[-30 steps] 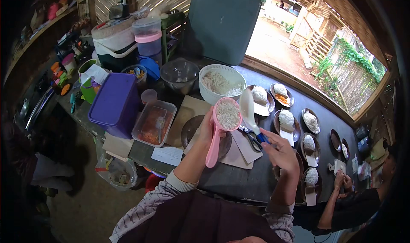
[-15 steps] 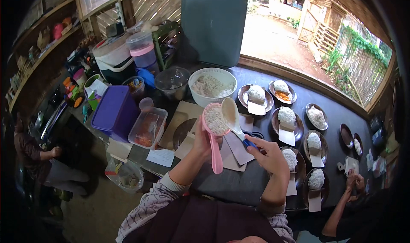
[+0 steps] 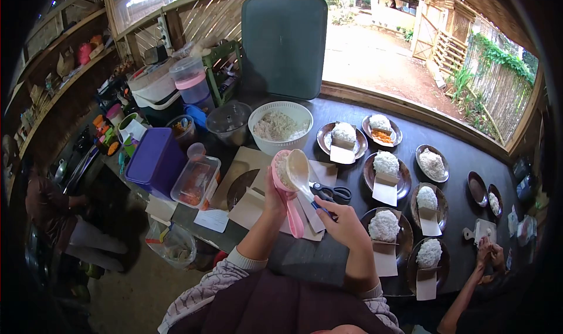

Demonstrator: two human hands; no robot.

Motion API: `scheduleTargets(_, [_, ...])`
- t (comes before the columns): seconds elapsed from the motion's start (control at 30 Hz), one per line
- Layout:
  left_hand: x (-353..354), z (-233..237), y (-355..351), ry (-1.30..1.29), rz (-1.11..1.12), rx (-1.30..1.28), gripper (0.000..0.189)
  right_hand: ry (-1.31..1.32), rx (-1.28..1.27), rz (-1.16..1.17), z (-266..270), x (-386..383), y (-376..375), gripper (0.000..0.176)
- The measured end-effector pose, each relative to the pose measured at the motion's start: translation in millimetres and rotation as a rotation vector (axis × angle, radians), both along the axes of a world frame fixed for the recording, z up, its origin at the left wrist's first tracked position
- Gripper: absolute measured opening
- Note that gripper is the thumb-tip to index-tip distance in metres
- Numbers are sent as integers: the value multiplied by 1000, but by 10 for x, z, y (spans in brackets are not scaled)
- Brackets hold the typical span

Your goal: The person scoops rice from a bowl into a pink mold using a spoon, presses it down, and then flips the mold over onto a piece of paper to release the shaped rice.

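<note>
My left hand (image 3: 274,202) is closed around the pink plastic scoop (image 3: 295,221), its handle hanging toward me. White rice (image 3: 282,168) fills the scoop's bowl. In my right hand (image 3: 345,224) is a serving spoon (image 3: 298,171) with a pale, broad bowl and blue handle. The spoon's bowl lies against the rice and covers part of the scoop. Under both hands are brown cardboard pieces (image 3: 249,208) and black-handled scissors (image 3: 337,193). Just beyond stands a white basket (image 3: 256,137) holding more rice.
Several brown plates (image 3: 404,255) with rice mounds and folded paper stand to the right. At far right, another person's hands (image 3: 489,253) work at a small white board (image 3: 484,231). A purple box (image 3: 153,163) and a clear food container (image 3: 196,181) are left; another person (image 3: 61,216) stands beyond.
The scoop has turned, showing less of its rice, and the spoon's bowl is pressed closer over it. My right hand has moved slightly left and down, uncovering more of the scissors.
</note>
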State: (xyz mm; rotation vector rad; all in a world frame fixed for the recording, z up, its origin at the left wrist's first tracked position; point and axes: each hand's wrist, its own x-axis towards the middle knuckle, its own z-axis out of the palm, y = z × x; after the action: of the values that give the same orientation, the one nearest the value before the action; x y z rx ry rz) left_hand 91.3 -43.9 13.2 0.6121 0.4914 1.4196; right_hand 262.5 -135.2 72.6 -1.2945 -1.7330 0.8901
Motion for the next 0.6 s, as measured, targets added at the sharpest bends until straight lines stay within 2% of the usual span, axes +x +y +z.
scheduleTargets(0.23, [36, -55, -62, 144, 27, -8, 64, -24, -43, 16, -98, 4, 38, 31])
scheduleTargets(0.57, [27, 19, -122, 171, -36, -3, 64, -3, -23, 17, -208, -7, 66, 30])
scheduleTargets(0.6, [30, 34, -129, 165, -22, -20, 63, 31, 39, 40, -251, -6, 79, 31])
